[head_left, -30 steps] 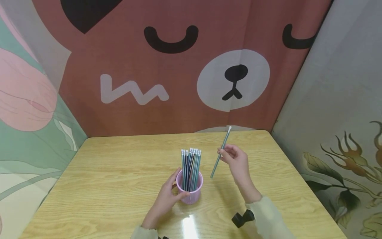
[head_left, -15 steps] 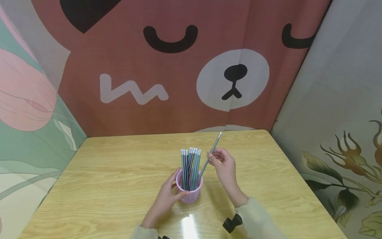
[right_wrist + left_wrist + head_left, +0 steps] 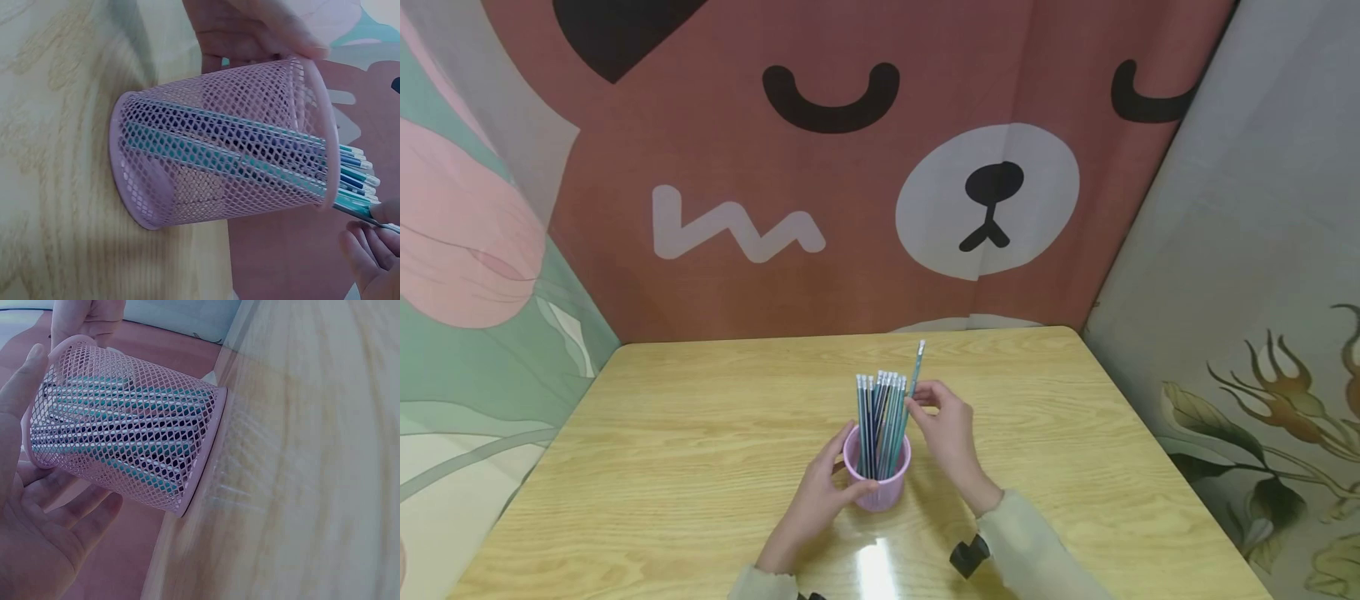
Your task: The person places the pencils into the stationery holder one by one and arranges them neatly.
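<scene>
A pink mesh pencil cup (image 3: 881, 498) stands upright on the table, with several teal and dark blue pencils (image 3: 880, 425) in it, white erasers up. My left hand (image 3: 822, 490) holds the cup from the left, thumb at the near rim and fingers round the far side. In the left wrist view, the pencils show through the mesh wall (image 3: 125, 428). Between thumb and fingers, my right hand (image 3: 949, 427) pinches one teal pencil (image 3: 918, 362) near the cup's right side. Its eraser end rises above the others, and its lower end reaches into the cup.
The wood-grain table (image 3: 685, 442) reaches back to a red-brown curtain (image 3: 722, 292) with a bear face. A patterned grey curtain (image 3: 1225, 275) hangs at the right. Black wrist gear (image 3: 969, 556) sits by the right sleeve.
My right hand has moved left with the pencil, from right of the cup to its rim; the pencil is more upright and its lower end has entered the cup. My left hand stays put.
</scene>
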{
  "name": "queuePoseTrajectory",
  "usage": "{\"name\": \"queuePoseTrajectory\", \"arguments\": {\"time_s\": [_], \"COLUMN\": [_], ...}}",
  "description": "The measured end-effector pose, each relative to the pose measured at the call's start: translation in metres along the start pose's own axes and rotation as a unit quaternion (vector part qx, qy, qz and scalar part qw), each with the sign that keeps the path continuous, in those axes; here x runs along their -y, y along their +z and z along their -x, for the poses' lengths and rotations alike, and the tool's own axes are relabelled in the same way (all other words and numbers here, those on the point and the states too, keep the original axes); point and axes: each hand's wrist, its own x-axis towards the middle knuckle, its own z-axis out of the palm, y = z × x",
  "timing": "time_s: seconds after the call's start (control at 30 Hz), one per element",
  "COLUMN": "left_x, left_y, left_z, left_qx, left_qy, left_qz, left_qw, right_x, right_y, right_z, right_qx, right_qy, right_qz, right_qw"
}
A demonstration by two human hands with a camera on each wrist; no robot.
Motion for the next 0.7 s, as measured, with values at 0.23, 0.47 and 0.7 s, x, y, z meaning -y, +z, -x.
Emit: {"name": "queuePoseTrajectory", "arguments": {"time_s": [0.23, 0.47, 0.7], "left_x": [-0.001, -0.001, -0.001], "left_y": [-0.001, 0.0, 0.0], "left_z": [0.001, 0.001, 0.0], "left_qx": [0.001, 0.0, -0.001], "left_qy": [0.004, 0.005, 0.005], "left_qz": [0.003, 0.004, 0.002], "left_qw": [1.0, 1.0, 1.0], "right_x": [-0.001, -0.002, -0.006], "right_y": [0.003, 0.008, 0.011], "right_z": [0.005, 0.01, 0.016], "right_qx": [0.02, 0.034, 0.043], "right_qy": [-0.008, 0.002, 0.006], "right_qz": [0.006, -0.004, 0.002], "right_qw": [0.9998, 0.9994, 0.9991]}}
